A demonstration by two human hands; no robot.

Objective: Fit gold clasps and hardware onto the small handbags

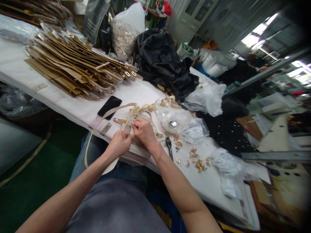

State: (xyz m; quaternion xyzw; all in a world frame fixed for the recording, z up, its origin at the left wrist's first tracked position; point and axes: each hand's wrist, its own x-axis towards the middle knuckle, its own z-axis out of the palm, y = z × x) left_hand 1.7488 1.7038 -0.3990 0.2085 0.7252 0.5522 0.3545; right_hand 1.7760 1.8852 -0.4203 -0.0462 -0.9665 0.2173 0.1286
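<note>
A cream handbag [142,159] lies at the table's near edge against my lap, with a rounded handle and gold-toned metal fittings at its sides. Over its top, my left hand [121,141] and my right hand [145,132] meet, both closed in a pinch. Between the fingertips shows a short pale piece of strap; its exact end is hidden. A long cream strap [91,137] loops out to the left and hangs past the table edge. More of this strap [145,107] lies coiled behind the bag.
A black phone [110,106] lies left of the bag. To the right are a dark hand tool [169,147], small gold metal pieces [199,165] and clear plastic bags [175,121]. Flat brown pieces in plastic [73,66] are stacked at left, black fabric [165,58] behind.
</note>
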